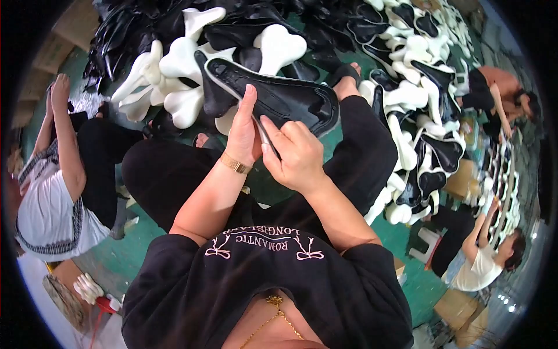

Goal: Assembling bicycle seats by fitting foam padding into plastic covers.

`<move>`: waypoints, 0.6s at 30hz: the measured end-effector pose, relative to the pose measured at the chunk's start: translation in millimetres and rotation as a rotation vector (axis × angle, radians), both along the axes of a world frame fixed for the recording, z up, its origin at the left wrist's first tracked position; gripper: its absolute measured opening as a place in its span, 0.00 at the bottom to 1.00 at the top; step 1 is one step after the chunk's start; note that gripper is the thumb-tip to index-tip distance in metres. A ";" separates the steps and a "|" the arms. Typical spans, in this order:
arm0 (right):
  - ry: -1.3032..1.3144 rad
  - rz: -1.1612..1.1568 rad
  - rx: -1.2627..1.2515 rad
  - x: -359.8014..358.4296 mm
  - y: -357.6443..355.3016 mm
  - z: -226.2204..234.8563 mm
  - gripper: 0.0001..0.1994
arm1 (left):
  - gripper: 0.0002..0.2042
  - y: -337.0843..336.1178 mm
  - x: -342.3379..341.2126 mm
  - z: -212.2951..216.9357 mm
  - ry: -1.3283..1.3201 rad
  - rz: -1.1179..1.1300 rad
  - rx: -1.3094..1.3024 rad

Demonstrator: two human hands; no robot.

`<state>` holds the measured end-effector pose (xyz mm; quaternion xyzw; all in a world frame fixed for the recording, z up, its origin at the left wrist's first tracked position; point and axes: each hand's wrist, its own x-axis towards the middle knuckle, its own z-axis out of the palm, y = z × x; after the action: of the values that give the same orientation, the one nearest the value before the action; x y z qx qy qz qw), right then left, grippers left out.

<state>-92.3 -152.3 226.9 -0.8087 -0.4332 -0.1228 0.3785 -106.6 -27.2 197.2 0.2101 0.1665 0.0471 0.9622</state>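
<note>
A bicycle saddle (pixel 302 96) with a glossy black hollow shell facing up and a thin pale rim is held in front of me, its narrow nose toward the upper left. My left hand (pixel 241 132) is closed on its near edge, thumb laid along the rim and the other fingers hidden underneath. My right hand (pixel 297 152) grips the same near edge further right, with the index finger and thumb at the rim and the other fingers curled. The side of the saddle facing down is hidden.
Beyond my feet lies a heap of white foam saddle pads (pixel 280 49) and black saddle shells (pixel 131 41). More saddles (pixel 439 152) are piled at the right. One person (pixel 58 192) sits at my left, two others at the right. Cardboard boxes (pixel 459 308) stand on the green floor.
</note>
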 end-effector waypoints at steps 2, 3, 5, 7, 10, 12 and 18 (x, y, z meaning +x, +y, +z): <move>0.006 0.015 -0.016 -2.9 -1.4 -0.7 0.20 | 0.26 0.6 -0.9 -5.4 0.010 -0.042 -0.012; 0.002 0.016 -0.019 -3.7 -1.6 -0.2 0.20 | 0.26 0.0 -1.1 -7.1 0.014 -0.057 -0.012; 0.003 0.012 -0.020 -4.2 -2.6 0.0 0.20 | 0.22 0.1 -1.0 -8.1 0.025 -0.040 -0.004; 0.007 0.015 -0.022 -5.3 -3.1 0.8 0.20 | 0.20 0.7 -1.3 -5.5 0.045 -0.050 0.027; 0.024 0.028 -0.046 -6.7 -3.8 1.6 0.19 | 0.13 4.3 -2.7 -5.3 0.094 -0.047 0.011; 0.045 0.052 -0.038 -4.4 -4.2 -1.7 0.19 | 0.11 6.8 -0.9 -6.7 0.132 -0.032 -0.035; 0.581 -0.324 0.596 42.4 -51.0 -7.8 0.21 | 0.12 16.8 5.0 -14.0 0.128 0.054 0.022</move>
<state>-49.9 -203.3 219.1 -0.7228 -0.1223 -0.0676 0.6768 -101.7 -10.4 183.2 0.2187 0.2330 0.0612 0.9456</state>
